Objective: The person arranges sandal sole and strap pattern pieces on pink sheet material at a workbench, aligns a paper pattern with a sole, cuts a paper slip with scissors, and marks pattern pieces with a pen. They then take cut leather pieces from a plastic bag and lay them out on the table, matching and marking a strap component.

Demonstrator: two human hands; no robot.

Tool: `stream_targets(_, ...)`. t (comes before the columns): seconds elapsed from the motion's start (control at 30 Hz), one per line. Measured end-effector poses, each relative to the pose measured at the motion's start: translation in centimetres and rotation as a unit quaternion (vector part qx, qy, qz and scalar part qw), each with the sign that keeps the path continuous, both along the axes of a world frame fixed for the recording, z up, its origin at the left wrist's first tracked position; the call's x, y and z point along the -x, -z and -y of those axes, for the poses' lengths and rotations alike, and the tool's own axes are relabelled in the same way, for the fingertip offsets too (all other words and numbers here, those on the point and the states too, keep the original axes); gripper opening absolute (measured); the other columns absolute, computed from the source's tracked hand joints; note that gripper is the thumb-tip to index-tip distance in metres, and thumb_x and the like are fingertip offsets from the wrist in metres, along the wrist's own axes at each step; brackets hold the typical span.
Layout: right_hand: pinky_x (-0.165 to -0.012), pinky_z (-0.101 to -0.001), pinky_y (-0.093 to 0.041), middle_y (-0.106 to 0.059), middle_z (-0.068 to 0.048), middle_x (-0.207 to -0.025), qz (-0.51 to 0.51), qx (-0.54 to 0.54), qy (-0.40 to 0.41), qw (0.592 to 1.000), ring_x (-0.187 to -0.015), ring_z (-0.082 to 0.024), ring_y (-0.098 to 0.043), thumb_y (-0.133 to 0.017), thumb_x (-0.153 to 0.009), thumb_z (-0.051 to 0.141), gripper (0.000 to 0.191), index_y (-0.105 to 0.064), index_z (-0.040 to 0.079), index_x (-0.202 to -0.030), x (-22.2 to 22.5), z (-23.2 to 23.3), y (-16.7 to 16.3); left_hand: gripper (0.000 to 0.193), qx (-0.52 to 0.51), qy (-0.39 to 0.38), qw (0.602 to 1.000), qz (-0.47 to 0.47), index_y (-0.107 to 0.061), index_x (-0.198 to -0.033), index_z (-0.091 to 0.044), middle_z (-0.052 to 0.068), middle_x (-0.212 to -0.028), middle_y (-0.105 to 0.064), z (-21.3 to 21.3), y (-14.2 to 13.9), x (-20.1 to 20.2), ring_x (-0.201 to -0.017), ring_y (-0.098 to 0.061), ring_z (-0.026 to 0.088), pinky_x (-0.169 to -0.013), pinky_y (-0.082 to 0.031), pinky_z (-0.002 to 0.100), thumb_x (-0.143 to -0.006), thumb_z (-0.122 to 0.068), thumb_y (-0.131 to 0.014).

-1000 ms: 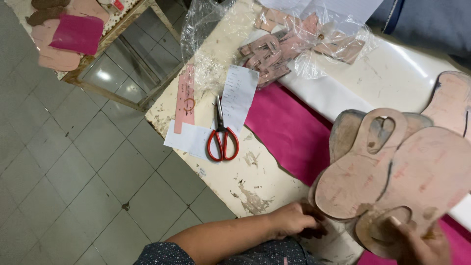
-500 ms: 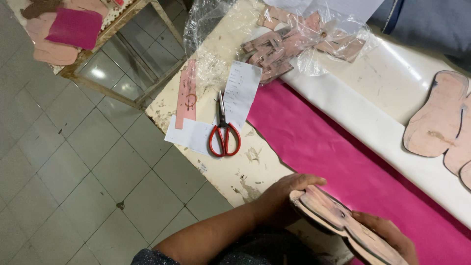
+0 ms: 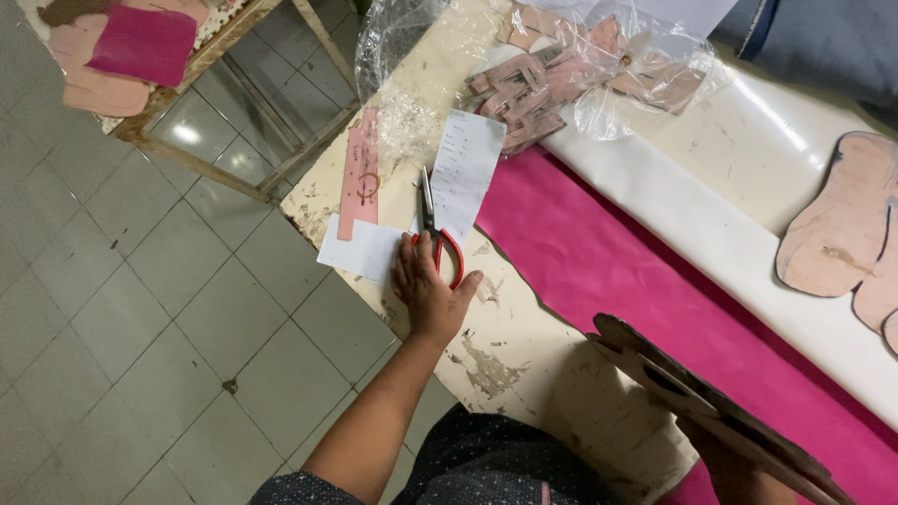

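My left hand point(image 3: 426, 290) lies flat on the worn table's point(image 3: 524, 365) edge, fingers spread over the red handles of a pair of scissors point(image 3: 429, 201); its blades point away from me. My right hand point(image 3: 734, 468) sits at the bottom right, mostly hidden under a stack of brown sole-shaped cardboard patterns point(image 3: 702, 393) that it holds, tilted edge-on. A white paper slip point(image 3: 465, 168) and a white card point(image 3: 360, 251) lie by the scissors.
A pink sheet point(image 3: 608, 262) and a white sheet point(image 3: 711, 224) run across the table. A clear plastic bag of pinkish cut pieces point(image 3: 552, 79) lies at the back, more sole patterns point(image 3: 842, 224) at right. A pink strip point(image 3: 358, 173), another person's blue sleeve point(image 3: 823, 37), wooden frame point(image 3: 234, 178), tiled floor.
My left hand let go of the pattern stack and reached forward onto the scissors' handles. The right hand alone now holds the stack, lower right.
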State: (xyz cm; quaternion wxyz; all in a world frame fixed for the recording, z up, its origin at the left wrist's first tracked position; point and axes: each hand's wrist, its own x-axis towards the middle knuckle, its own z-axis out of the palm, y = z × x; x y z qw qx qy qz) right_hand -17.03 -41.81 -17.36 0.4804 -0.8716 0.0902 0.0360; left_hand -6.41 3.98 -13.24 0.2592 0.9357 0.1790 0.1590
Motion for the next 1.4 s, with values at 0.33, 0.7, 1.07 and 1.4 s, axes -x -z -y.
stream_targets(0.33,-0.092,-0.0331,-0.058,-0.080,-0.010,-0.105,-0.001,-0.010,0.008,1.000,-0.097,-0.019,-0.075,-0.075,-0.092,0.009,0.025,-0.077,0.006,-0.116,-0.4,-0.6,-0.4,0.086,-0.032,-0.012,0.991,0.132,-0.042,-0.137,-0.009,0.022,-0.147,-0.045,0.8,0.6,0.1,-0.137,-0.042,0.044,-0.113,-0.029,0.061,-0.068,-0.032,-0.088)
stream_targets(0.7,-0.093,-0.0343,-0.057,-0.079,-0.011,-0.106,-0.010,-0.018,0.009,1.000,-0.098,-0.020,-0.074,-0.074,-0.093,0.012,0.025,-0.076,0.005,-0.117,-0.7,-1.5,-0.5,0.076,0.020,0.093,0.983,0.156,-0.047,-0.132,-0.013,0.023,-0.152,-0.040,6.7,-1.3,-3.3,-0.141,-0.039,0.045,-0.115,-0.029,0.061,-0.069,-0.030,-0.086)
stream_targets(1.07,-0.093,-0.0356,-0.057,-0.079,-0.012,-0.107,-0.013,-0.024,0.016,0.999,-0.099,-0.022,-0.074,-0.072,-0.095,0.015,0.026,-0.076,0.005,-0.118,-1.1,-1.7,-0.5,0.079,0.011,-0.009,0.970,0.242,-0.042,-0.139,-0.011,0.025,-0.153,-0.041,8.5,-0.2,-11.0,-0.141,-0.041,0.046,-0.116,-0.031,0.064,-0.079,-0.040,-0.084)
stream_targets(1.4,-0.093,-0.0367,-0.056,-0.078,-0.013,-0.108,-0.018,-0.030,0.019,0.999,-0.100,-0.023,-0.073,-0.071,-0.096,0.018,0.027,-0.076,0.004,-0.119,-0.7,-1.5,-0.7,0.083,0.048,0.018,0.987,0.151,-0.040,-0.144,-0.011,0.028,-0.155,-0.035,7.6,1.6,-12.1,-0.145,-0.033,0.049,-0.118,-0.022,0.065,-0.081,-0.044,-0.082)
